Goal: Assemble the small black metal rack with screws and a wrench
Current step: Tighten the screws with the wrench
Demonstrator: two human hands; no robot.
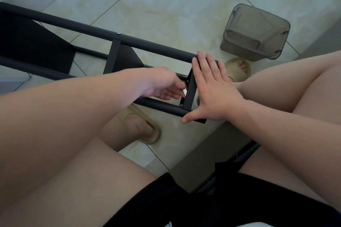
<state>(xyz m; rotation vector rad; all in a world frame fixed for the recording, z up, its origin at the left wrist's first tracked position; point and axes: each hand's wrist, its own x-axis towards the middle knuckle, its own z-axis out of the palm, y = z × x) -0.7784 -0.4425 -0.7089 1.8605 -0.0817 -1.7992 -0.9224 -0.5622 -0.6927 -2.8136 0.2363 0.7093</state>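
Note:
The black metal rack lies on its side across the floor tiles, its long tubes running from the upper left to between my knees. A short cross bar joins the tube ends, with a screw head at its lower corner. My right hand presses flat on the rack's end, fingers straight and thumb spread under the lower tube. My left hand reaches inside the frame, and its fingertips pinch a small brass-coloured screw against the bar's inner face. No wrench is in view.
A translucent grey plastic bin lies tipped on the tiles at the upper right. My feet in beige slippers rest beside and under the rack's end. A black shelf panel fills the rack's left part.

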